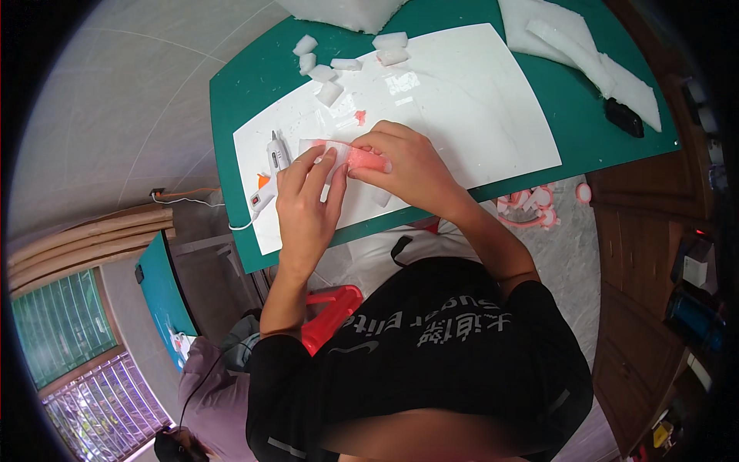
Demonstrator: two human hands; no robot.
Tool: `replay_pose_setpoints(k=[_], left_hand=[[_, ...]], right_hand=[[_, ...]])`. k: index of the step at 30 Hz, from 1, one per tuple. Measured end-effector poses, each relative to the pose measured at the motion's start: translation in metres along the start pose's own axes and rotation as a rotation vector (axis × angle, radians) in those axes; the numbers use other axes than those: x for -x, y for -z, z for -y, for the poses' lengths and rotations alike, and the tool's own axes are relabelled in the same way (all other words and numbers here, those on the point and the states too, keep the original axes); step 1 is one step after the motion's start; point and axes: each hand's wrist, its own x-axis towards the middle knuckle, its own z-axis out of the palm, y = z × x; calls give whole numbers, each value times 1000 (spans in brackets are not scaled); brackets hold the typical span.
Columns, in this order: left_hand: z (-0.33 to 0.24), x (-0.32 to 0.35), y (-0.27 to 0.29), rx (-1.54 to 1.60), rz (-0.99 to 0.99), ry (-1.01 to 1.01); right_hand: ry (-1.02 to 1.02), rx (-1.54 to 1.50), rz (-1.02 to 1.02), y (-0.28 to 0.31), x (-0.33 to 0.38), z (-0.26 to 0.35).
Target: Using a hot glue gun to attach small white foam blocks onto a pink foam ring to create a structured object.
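Below the white sheet's [477, 100] near edge, toward its left, sits a red plastic tub [332, 319], partly hidden by the body; its contents cannot be made out. Over the sheet's near half is a pink-and-white roll [368, 159]. The left hand [304, 196] pinches its white part between bent fingers and thumb; the right hand [416, 165] closes its fingers around the pink end. A glue gun [274, 150] lies on the sheet's left side, small white foam pieces [329, 94] around its far edge.
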Motion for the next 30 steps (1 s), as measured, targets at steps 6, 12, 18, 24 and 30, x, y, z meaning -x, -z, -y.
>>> replay_pose_setpoints(k=[6,12,18,24,30], left_hand=[[3,1,-5,-32,-22,-34],[3,0,-3,-74,-22,-46],[1,0,0,-104,5,-28],[3,2,-1,-94,-11,-59],[1,4,-3,-50,-18,-29]], right_hand=[[18,4,-1,-2,0,-3],[50,56,-49,-7,-1,-1],[40,52,-34,-7,-1,0],[53,80,-45,-7,-1,-1],[52,46,-25,-4,-1,0]])
